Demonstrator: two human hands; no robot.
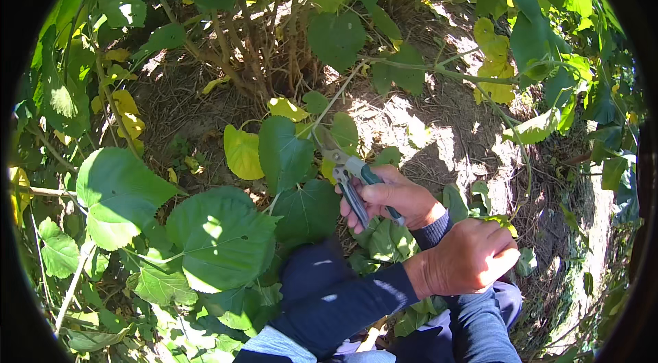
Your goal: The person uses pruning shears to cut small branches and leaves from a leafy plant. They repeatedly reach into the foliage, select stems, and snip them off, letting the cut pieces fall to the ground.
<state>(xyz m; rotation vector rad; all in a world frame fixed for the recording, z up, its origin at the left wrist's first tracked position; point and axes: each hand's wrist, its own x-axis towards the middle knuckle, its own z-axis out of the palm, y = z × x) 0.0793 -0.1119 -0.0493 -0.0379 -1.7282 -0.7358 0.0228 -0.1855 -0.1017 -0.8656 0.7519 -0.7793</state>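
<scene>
My right hand (393, 196) holds pruning shears (339, 157) with green and grey handles, which stand apart. Their blade end is at a thin green stem (336, 96) among mulberry-like leaves; whether the blades touch it is unclear. My left forearm crosses over the right one, and my left hand (465, 259) is curled, knuckles up, at the right. Beside its knuckles are a small yellow-green leaf (505, 221) and the low end of a thin hanging shoot (528, 162). What lies inside its fingers is hidden.
A clump of woody stems (247, 54) rises from straw-littered soil at the top. A side branch (447, 73) runs across the upper right. Large green leaves (223, 239) crowd the lower left, and a yellow leaf (243, 153) hangs left of the shears. More leaves (390, 240) lie below my right hand.
</scene>
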